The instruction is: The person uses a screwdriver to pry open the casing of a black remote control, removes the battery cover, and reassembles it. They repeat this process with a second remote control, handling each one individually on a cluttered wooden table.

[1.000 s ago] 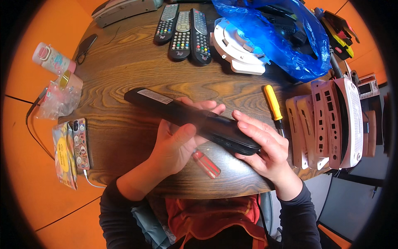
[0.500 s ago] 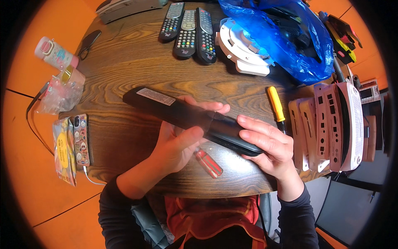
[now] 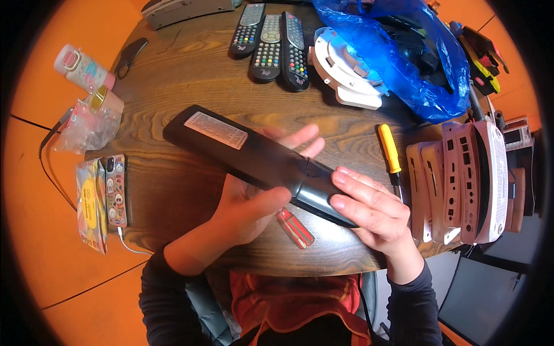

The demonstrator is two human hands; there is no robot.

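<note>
A long black remote control is held over the table with its labelled back turned up, its far end pointing to the upper left. My left hand grips it near the middle, thumb along the near edge and fingers behind. My right hand holds its lower right end, fingers lying on the glossy end section past a seam; its thumb is hidden underneath. A red-handled tool lies on the table below the remote, partly covered by my left hand. A yellow-handled screwdriver lies beyond my right hand.
Three remote controls lie at the back beside a round white plastic part and an open blue bag. Several white device casings stand at the right edge. A phone, snack-like packet and bottle line the left.
The remote has rolled so more of its labelled back shows. Both hands keep their hold. The whole view has shifted slightly.
</note>
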